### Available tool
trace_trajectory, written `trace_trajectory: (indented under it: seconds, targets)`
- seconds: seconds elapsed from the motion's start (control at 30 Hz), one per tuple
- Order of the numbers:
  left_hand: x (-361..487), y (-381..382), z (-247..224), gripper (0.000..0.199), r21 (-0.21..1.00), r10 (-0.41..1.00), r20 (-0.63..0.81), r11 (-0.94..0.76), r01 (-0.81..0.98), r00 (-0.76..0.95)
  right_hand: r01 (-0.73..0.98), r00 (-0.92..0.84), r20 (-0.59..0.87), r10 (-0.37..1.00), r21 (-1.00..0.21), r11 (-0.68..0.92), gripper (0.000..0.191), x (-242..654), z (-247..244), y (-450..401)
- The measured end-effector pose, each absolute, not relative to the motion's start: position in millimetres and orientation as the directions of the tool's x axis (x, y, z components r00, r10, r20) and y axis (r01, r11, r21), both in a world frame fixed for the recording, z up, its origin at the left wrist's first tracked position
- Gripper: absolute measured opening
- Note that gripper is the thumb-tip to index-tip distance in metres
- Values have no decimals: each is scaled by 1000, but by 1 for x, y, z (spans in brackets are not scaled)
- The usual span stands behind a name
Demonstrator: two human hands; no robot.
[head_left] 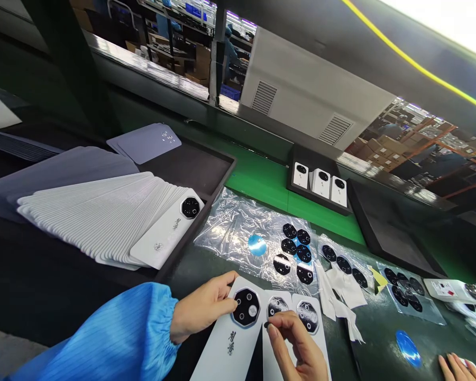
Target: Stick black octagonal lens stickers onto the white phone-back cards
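A: At the near edge of the surface, 3 white phone back covers lie side by side. The left hand rests on the leftmost cover, fingers lightly curled, fingertips pressing beside its camera ring; it steadies the cover, it doesn't grip it.

B: And the right hand?

A: Thumb and forefinger are pinched close over the middle cover, right at its camera opening. There seems to be a small dark piece between the fingertips, but it's too small to be sure.

B: How far along does it look?

A: I'd judge 1 of the 3 done: the leftmost carries a black lens plate with its holes showing. The middle and the right cover openings look shiny and unfinished. Loose black lens plates wait on a clear plastic sheet just behind.

B: Much left beyond that?

A: Likely. A fanned stack of white covers fills the dark tray on the left; only its top cover shows, with a plate fitted. Another person's fingers show at the lower right corner
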State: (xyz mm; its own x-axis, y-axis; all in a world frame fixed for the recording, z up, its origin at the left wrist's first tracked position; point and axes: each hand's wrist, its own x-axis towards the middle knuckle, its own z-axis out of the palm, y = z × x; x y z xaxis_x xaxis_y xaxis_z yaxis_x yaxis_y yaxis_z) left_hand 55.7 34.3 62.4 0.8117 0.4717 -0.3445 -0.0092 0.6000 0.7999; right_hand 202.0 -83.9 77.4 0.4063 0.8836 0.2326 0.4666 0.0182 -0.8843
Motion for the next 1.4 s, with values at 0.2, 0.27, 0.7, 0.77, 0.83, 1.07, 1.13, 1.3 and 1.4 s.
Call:
trace_trajectory:
  seconds: [0.2, 0.27, 0.7, 0.77, 0.83, 1.07, 1.13, 1.3, 1.4]
  targets:
    - [56, 34, 64, 27, 790, 464, -345, 613, -15, 816, 498, 373, 237, 897, -867, 21, 22, 200, 78, -81]
    - [55, 34, 63, 27, 791, 461, -340, 611, -15, 820, 513, 354, 245, 903, -858, 32, 20, 199, 79, -79]
    - [56, 35, 61, 25, 820, 462, -349, 572, 27, 815, 841, 139, 494, 858, -516, 161, 17, 187, 62, -57]
    - [56, 35, 59, 26, 826, 470, -352, 563, 32, 809, 868, 98, 523, 847, -462, 185, 19, 184, 60, -55]
    - [56, 34, 57, 26, 831, 477, -352, 555, 34, 805, 886, 67, 546, 835, -418, 202, 21, 182, 58, -54]
    - [56, 33, 51, 30, 838, 483, -340, 545, 27, 807, 921, -23, 542, 840, -316, 229, 20, 181, 59, -54]
    - [55, 33, 49, 29, 841, 491, -335, 541, 20, 804, 935, -45, 537, 842, -274, 225, 22, 179, 59, -54]
    - [55, 32, 46, 29, 855, 520, -330, 518, 16, 788, 947, -20, 534, 845, -260, 187, 27, 176, 57, -50]
    - [55, 32, 48, 27, 858, 506, -331, 512, 32, 797, 882, 46, 461, 886, -435, 180, 23, 182, 64, -45]
